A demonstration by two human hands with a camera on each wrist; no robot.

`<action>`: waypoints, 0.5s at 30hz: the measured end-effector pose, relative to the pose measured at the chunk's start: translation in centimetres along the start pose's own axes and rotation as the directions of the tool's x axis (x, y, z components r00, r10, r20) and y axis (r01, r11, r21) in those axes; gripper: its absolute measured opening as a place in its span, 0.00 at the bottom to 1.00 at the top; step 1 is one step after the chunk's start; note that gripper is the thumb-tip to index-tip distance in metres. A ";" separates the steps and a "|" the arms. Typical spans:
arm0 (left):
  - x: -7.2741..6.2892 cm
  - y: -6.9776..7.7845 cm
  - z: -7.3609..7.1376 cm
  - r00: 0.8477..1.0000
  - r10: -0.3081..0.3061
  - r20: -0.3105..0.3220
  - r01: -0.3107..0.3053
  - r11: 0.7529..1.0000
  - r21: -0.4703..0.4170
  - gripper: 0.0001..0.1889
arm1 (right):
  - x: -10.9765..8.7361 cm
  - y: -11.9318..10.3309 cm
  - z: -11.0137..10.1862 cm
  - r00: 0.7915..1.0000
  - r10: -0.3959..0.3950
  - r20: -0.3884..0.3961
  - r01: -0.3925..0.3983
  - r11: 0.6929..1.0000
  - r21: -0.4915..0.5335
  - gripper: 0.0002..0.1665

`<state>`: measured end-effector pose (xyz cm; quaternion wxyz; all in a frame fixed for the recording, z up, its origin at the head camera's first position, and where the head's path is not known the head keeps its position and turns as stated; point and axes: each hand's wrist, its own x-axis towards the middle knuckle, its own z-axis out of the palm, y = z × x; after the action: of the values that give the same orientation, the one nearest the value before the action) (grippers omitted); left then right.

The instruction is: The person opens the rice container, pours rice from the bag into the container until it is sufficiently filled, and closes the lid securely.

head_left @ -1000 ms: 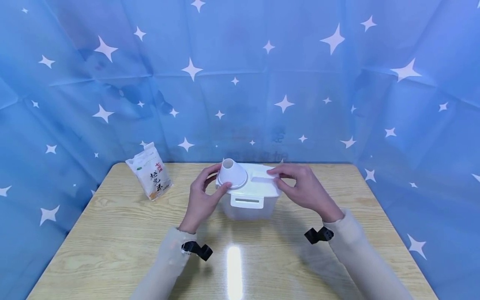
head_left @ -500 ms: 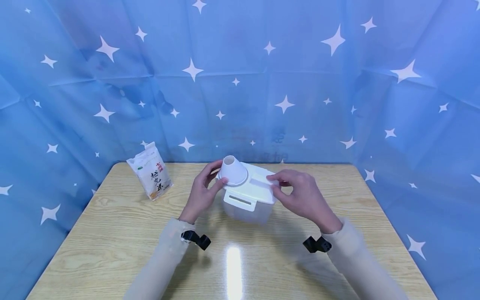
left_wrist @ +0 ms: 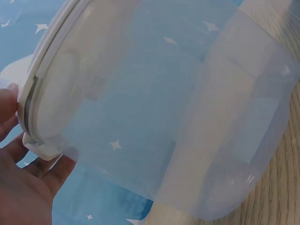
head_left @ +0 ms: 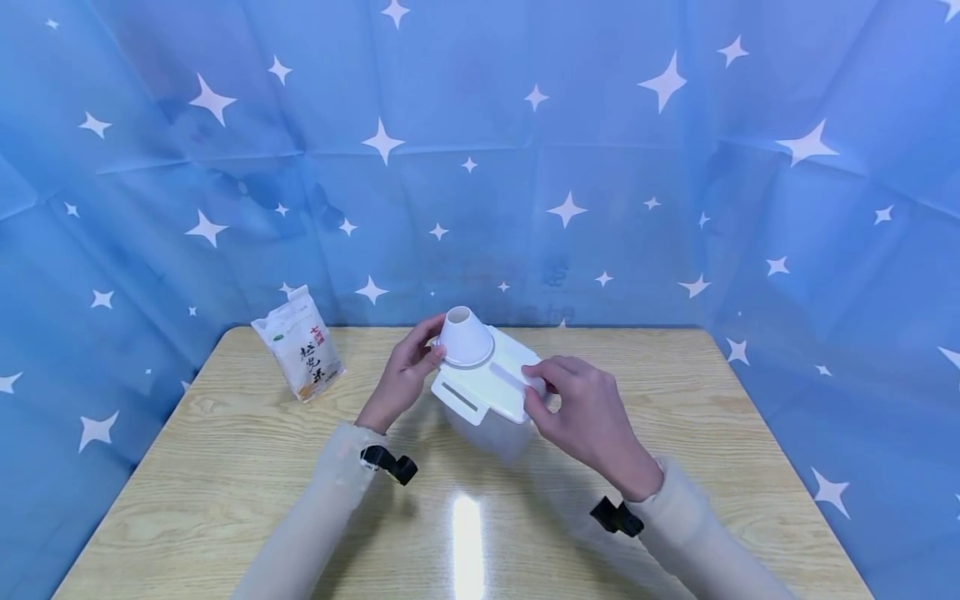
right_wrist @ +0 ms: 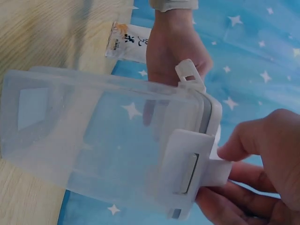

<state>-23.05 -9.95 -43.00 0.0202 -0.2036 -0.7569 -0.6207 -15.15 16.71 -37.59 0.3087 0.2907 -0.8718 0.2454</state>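
Observation:
A clear plastic storage container (left_wrist: 140, 117) with a white lid (head_left: 506, 371) stands in the middle of the table, turned at an angle. A white cone-shaped cup (head_left: 465, 337) sits upside down on the lid's left part. My left hand (head_left: 399, 375) grips the lid's left end beside the cone, with fingers under the rim in the left wrist view. My right hand (head_left: 588, 408) pinches a tab at the lid's right end. Below that tab, a white latch (right_wrist: 185, 161) lies along the container wall. The front latch (head_left: 460, 402) sticks outward from the lid.
A white bag of rice (head_left: 303, 346) printed with characters rests at the table's back left. The wooden table (head_left: 225, 492) meets a blue curtain (head_left: 480, 167) with white stars behind it. Black wrist cameras sit on both wrists.
The container has turned clockwise, its front latch swinging left and its right end coming nearer. My right hand has moved left and towards me with it; the left hand stays at the left end.

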 end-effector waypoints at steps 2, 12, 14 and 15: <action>0.0 0.1 0.0 1.000 -0.021 0.007 0.021 1.000 -0.007 0.26 | 0.1 0.0 -0.3 0.999 0.012 0.032 -0.013 1.000 0.002 0.08; -1.2 -0.1 0.6 0.999 -0.029 -0.038 0.027 0.998 -0.062 0.30 | 0.9 1.3 -2.2 0.952 0.082 0.295 -0.137 0.976 0.171 0.14; -1.8 -0.3 0.8 0.999 -0.030 -0.043 0.026 0.997 -0.078 0.33 | 1.1 1.8 -2.3 0.944 0.061 0.324 -0.131 0.971 0.200 0.14; -2.2 -0.5 0.8 0.998 -0.038 -0.045 0.034 0.996 -0.089 0.35 | 1.1 2.1 -2.4 0.940 0.052 0.336 -0.128 0.970 0.207 0.15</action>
<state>-21.03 -9.84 -44.28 0.0178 -0.1762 -0.7317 -0.6582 -16.26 19.25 -35.67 0.1126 0.3202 -0.8898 0.3050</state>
